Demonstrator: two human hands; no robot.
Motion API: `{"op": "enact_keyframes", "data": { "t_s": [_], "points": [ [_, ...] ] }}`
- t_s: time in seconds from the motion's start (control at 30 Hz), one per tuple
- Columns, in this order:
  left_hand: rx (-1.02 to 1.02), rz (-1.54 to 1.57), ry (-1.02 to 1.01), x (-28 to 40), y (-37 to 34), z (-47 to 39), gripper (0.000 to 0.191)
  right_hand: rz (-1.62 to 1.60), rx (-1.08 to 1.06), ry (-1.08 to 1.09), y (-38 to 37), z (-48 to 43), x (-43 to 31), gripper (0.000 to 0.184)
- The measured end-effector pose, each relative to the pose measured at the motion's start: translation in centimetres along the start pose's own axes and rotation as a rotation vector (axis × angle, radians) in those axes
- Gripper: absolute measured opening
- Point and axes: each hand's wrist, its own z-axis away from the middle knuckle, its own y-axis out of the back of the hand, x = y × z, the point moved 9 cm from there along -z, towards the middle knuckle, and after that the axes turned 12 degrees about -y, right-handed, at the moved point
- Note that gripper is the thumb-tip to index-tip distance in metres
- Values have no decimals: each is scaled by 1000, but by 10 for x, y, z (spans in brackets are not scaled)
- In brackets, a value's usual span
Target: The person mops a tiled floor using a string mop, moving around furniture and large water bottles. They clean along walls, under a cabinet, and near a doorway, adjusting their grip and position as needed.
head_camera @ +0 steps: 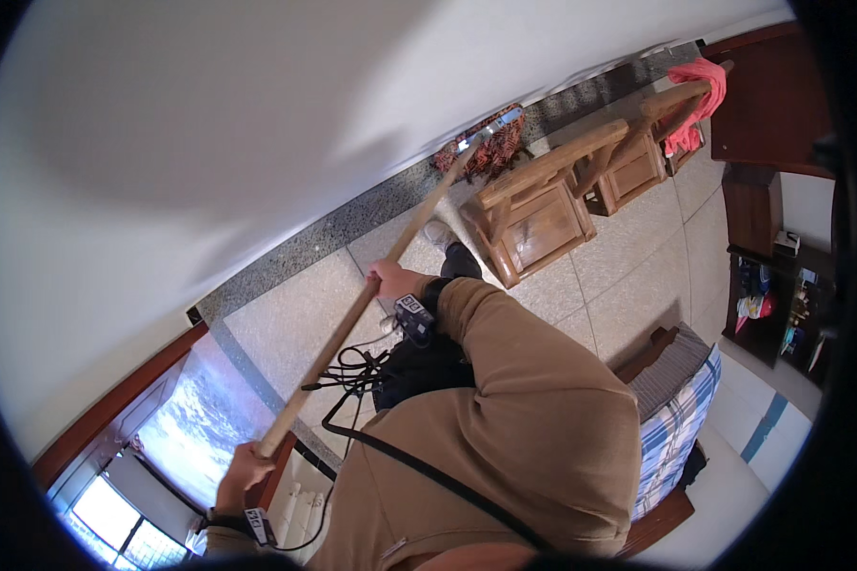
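I hold a mop by its long wooden handle (334, 341), which slants across the floor. My left hand (241, 465) is closed around the top end at the lower left. Further down the pole, my right hand (396, 279) grips it near the middle. The mop head (501, 148) has orange and black strips under a light blue and metallic clamp (496, 127). It lies against the foot of the white wall, beside a wooden chair. Both wrists carry small dark devices on straps, with black cable (361, 371) bunched in front of my body.
Two wooden chairs (543, 227) (632, 170) stand right of the mop head; pink cloth (698, 93) hangs at the far one. A dark speckled border (314, 246) edges the tiled floor (628, 260). A doorway lies lower left, shelves (760, 307) far right, and a plaid cushion (678, 435) lies behind my right arm.
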Motion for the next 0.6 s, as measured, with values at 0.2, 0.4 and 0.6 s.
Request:
{"op": "enact_keyframes", "data": {
  "t_s": [0.2,0.4,0.6],
  "points": [
    [-169,112,15,32,-86,-54,14,141,239,170,114,38,17,3],
    [-262,22,-330,126,-122,-98,12,128,590,47,199,50,27,4],
    [-266,326,-345,238,-135,-127,15,-378,453,-118,224,59,23,5]
  ]
}}
